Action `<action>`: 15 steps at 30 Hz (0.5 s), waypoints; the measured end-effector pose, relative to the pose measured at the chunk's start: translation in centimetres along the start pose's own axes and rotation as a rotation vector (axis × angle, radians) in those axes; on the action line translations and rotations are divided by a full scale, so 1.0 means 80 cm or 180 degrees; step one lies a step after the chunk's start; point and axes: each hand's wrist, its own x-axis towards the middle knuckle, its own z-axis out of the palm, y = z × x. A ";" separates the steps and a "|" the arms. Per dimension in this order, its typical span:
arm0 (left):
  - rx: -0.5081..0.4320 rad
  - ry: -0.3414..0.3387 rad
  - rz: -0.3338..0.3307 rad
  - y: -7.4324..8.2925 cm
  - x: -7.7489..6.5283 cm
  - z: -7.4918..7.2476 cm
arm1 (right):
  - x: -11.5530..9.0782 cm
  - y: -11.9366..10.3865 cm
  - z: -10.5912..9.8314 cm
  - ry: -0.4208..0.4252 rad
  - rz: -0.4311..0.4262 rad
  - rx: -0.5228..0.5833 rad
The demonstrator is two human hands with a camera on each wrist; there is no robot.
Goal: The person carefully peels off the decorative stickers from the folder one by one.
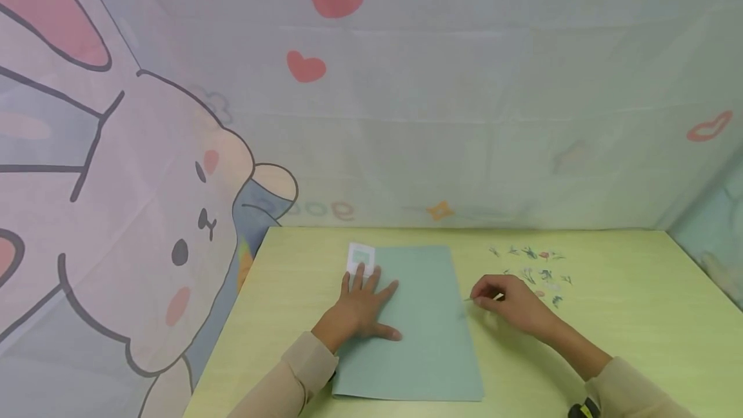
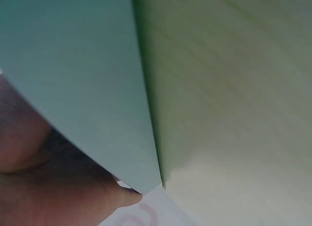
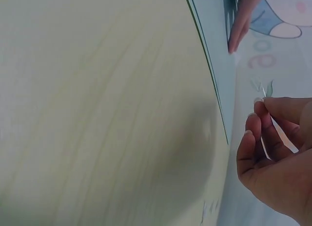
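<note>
My left hand [image 1: 361, 311] rests with fingers spread on a large pale green sheet of folded card [image 1: 429, 353]. Its fingertips reach a small white label [image 1: 361, 254] with a green square at the sheet's far left corner. Between thumb and fingertips, my right hand [image 1: 513, 302] pinches a small clear sticker [image 3: 268, 88] with green leaves on it, held just off the sheet's right edge. In the left wrist view, the card [image 2: 97, 89] covers part of the left hand [image 2: 63, 197].
Several small flower and leaf stickers [image 1: 545, 274] lie in loose rows on the yellow-green table [image 1: 627, 315], right of the sheet. Behind the table hangs a pale cloth backdrop [image 1: 464, 115] with hearts and a cartoon rabbit [image 1: 162, 211].
</note>
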 end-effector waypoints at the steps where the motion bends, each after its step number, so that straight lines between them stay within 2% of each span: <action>1: 0.0006 -0.0003 -0.0004 0.000 0.001 0.000 | -0.001 0.001 -0.004 0.0018 0.0004 0.0001; 9: 0.0043 0.0015 -0.0004 0.001 0.002 0.004 | -0.006 0.017 -0.031 0.0226 0.0129 -0.0022; 15: -0.0027 -0.0001 -0.0002 -0.003 0.007 0.009 | -0.009 0.028 -0.055 0.0410 0.0182 -0.0173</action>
